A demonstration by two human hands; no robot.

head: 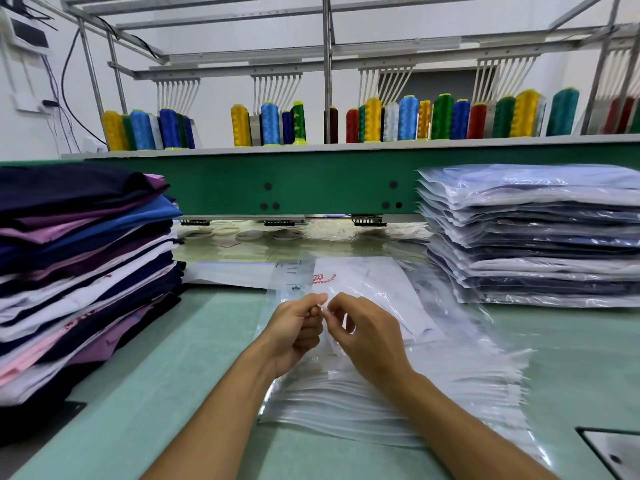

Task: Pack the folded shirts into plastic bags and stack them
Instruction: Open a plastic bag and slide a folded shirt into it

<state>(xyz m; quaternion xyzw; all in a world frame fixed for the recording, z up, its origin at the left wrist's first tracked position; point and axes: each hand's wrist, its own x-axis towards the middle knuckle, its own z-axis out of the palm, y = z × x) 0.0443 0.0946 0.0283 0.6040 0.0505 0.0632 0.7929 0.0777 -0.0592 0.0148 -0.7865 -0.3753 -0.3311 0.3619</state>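
Head view, left hand (294, 332) and right hand (367, 336) pinching the edge of a clear plastic bag (398, 292), white shirt (349, 275) inside, folded shirts (86, 271) stacked left, bagged shirts (536, 237) piled right.

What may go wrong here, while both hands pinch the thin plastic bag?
The left hand and right hand pinch the thin clear plastic bag; it might tear, or two from the pile of empty clear bags might cling together.
The tall stack of folded shirts is uneven; it might slide.

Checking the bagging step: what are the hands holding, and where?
Left hand and right hand both pinch the top plastic bag, seemingly at its edge.
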